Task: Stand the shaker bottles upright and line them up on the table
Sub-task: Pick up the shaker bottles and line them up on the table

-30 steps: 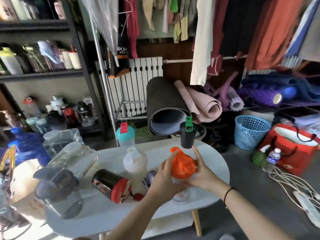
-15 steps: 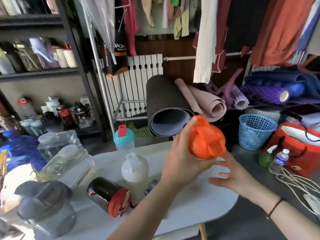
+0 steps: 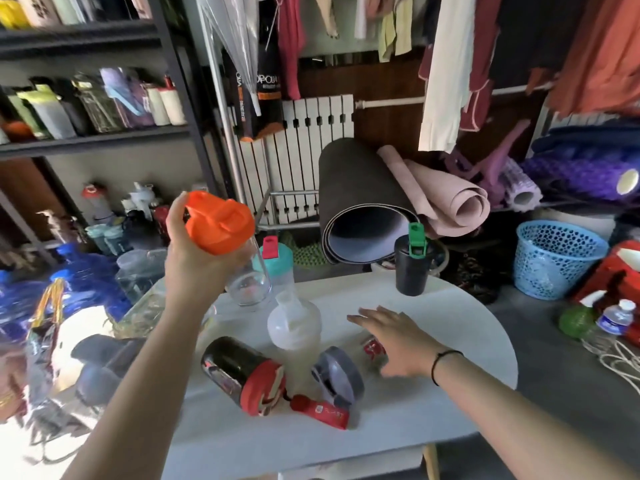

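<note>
Orange-lidded shaker bottle (image 3: pixel 227 237) held aloft, tilted, in left hand (image 3: pixel 194 251); right hand (image 3: pixel 394 341) hovers low, fingers (image 3: pixel 363 318) spread.

left hand (image 3: pixel 194 251): raised, grip closed | right hand (image 3: pixel 391 341): low, fingers spread

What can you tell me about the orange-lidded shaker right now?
The orange-lidded shaker is a clear, seemingly plastic cup with a glossy orange flip-cap lid, apparently empty. The left hand grips it just below the lid, holding it in the air, tilted, lid towards the camera, over the table's far left, in front of the teal-lidded shaker.
</note>
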